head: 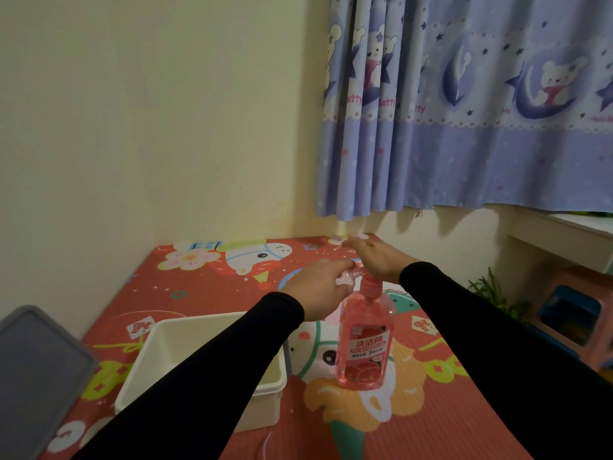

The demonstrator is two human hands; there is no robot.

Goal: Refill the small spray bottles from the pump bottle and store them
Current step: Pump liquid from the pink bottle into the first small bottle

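A pink pump bottle (365,346) with a red label stands upright on the red patterned mat (431,419). My right hand (374,257) lies flat with straight fingers on top of its pump head. My left hand (318,287) grips a small clear spray bottle (446,278) held against the pump's nozzle; most of the small bottle is hidden by my fingers. A white plastic bin (159,346) sits open to the left of the pump bottle, under my left forearm.
A grey lid (36,370) leans at the left edge of the mat. The mat meets a cream wall behind and left. A blue curtain (464,104) hangs at the back right. A pink stool (577,313) and a green plant (491,290) stand to the right.
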